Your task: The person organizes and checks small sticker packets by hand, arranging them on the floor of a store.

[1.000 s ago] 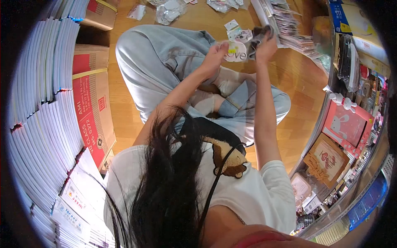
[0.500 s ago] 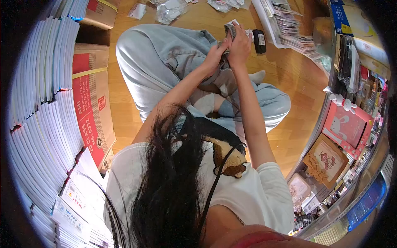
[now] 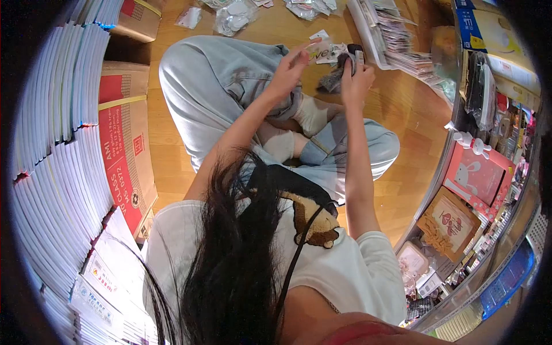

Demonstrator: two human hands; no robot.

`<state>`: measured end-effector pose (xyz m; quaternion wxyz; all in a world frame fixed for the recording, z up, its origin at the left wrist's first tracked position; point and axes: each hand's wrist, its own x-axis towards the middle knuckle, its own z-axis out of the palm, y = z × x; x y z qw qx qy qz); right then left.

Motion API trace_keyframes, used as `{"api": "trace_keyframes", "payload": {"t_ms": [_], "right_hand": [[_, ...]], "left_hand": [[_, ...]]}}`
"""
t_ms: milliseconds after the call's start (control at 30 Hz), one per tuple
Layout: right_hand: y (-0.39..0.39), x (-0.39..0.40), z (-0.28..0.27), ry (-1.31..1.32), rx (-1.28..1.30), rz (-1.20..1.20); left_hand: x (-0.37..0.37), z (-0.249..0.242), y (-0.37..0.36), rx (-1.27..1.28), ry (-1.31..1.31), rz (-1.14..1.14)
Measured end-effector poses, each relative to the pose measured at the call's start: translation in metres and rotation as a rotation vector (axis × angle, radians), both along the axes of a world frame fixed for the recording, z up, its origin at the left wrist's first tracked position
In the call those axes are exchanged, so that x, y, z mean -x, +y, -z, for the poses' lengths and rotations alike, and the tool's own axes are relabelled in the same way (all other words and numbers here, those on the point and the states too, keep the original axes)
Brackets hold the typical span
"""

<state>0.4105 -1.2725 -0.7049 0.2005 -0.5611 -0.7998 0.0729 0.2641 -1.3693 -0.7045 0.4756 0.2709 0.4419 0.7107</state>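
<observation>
My left hand (image 3: 288,73) is raised over my crossed legs, thumb and fingers around the edge of a clear plastic piece (image 3: 319,53) with "ve" lettering on it. My right hand (image 3: 359,81) grips a dark grey fuzzy cloth (image 3: 332,81), which hangs down to the left of the fingers. Right at those fingertips is a black item with a white label (image 3: 359,57), overlapping the cloth in this view. Behind the clear piece, small white printed cards (image 3: 336,54) lie on the wood floor.
A long white box (image 3: 368,31) packed with cards and packets stands at the upper right. Clear bags of white pieces (image 3: 236,17) lie at the top. Tall stacks of books (image 3: 63,172) and a red cardboard box (image 3: 123,155) line the left, a crowded shelf (image 3: 460,224) the right.
My hands were together on the grey cloth and have moved apart. The right hand has carried the cloth rightward to the black item; the left now has the clear piece.
</observation>
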Motion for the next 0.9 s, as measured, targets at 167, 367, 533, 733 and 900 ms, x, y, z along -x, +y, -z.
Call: {"api": "trace_keyframes", "payload": {"t_ms": [167,367,533,733,900], "right_hand": [[-0.034,0.005,0.005,0.726,0.707,0.062],[-0.052,0.005,-0.033,1.473,1.329,0.073],[-0.053,-0.001,-0.020,1.330,1.229,0.138],[-0.055,0.002,-0.026,1.349,1.195,0.181],[-0.054,-0.001,-0.041,1.510,1.008,0.167]], "left_hand": [[0.004,-0.002,-0.005,-0.059,0.781,0.012],[-0.003,-0.009,-0.012,-0.165,0.954,0.067],[-0.005,-0.006,-0.012,-0.231,0.997,0.162],[-0.019,0.005,-0.011,-0.127,0.937,-0.063],[-0.011,0.008,-0.012,-0.018,0.600,0.073]]}}
